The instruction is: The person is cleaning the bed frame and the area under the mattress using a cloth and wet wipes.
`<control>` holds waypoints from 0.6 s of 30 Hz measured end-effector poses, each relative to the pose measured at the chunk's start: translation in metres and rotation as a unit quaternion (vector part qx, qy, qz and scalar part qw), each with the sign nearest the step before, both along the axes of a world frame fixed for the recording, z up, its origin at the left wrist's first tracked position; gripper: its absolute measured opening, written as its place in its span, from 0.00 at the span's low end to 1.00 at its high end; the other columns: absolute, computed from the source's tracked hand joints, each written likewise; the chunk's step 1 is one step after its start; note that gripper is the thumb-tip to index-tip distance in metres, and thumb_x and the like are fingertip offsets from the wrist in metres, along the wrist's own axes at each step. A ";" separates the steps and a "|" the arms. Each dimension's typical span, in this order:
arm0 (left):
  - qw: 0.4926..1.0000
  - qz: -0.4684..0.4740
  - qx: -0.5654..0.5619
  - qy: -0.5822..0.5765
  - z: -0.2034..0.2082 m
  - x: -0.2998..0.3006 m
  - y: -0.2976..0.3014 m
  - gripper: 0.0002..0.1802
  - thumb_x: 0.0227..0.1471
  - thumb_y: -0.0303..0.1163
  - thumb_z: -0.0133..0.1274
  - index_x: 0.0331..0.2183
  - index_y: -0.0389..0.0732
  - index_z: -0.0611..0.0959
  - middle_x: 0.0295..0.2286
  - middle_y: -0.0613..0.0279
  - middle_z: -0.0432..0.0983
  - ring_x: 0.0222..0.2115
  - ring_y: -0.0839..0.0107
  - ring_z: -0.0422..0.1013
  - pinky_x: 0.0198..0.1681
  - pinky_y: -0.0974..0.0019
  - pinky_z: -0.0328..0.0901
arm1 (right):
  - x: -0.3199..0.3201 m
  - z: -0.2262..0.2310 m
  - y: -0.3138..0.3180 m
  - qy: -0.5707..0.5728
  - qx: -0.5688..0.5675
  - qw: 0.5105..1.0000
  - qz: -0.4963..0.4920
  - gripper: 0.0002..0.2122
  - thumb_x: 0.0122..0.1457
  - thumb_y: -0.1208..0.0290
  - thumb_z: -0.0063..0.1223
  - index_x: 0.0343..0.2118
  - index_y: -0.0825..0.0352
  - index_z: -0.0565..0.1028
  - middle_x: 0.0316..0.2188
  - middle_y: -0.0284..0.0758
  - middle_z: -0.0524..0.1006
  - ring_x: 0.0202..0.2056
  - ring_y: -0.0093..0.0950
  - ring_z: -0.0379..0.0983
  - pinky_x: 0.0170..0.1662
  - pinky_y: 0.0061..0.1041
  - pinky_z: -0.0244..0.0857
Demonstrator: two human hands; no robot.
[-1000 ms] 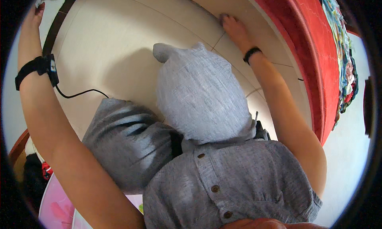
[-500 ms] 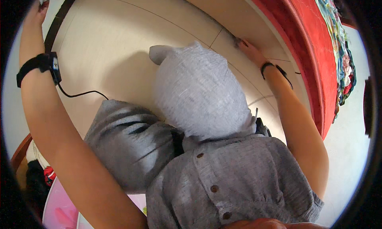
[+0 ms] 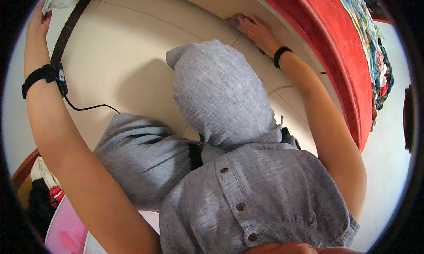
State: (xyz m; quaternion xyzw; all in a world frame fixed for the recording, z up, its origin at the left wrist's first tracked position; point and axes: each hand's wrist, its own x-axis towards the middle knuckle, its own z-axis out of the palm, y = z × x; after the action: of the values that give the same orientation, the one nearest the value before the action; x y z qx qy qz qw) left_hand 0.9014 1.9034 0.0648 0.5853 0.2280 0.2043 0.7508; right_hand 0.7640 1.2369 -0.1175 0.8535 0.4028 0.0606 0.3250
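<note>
At the far left, my left hand is closed on a crumpled white tissue, partly see-through, whose loose end sticks out past the fingers. My right hand reaches down to the floor at the foot of the bed's pale base. Its fingers press on a small dark, greyish thing where base and tiles meet. That thing is mostly hidden, and I cannot make out its kind.
Pale floor tiles lie between my arms, with a dark strip along the left. The bed's red side rises on the right, with patterned cloth on top. My bent knees are in the middle. A pink tub stands at lower left.
My right hand has slid left and farther along the bed base, the dark thing moving with its fingertips. My left hand has shifted slightly, and more of the white tissue shows.
</note>
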 end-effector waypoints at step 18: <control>0.997 0.040 0.044 0.058 0.004 -0.041 0.046 0.10 0.45 0.32 0.55 0.29 0.35 0.76 0.26 0.60 0.72 0.25 0.74 0.69 0.25 0.77 0.66 | -0.109 -0.041 -0.079 0.364 0.313 0.797 -0.367 0.20 0.50 0.70 0.40 0.48 0.67 0.64 0.42 0.35 0.67 0.52 0.35 0.53 0.56 0.28 0.49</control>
State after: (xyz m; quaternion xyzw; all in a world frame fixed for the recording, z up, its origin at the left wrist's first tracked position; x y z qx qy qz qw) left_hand 0.8608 1.9492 0.0692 0.6186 0.2855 0.2098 0.7013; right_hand 0.6548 1.1581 -0.1588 0.9516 0.1074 -0.2555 -0.1329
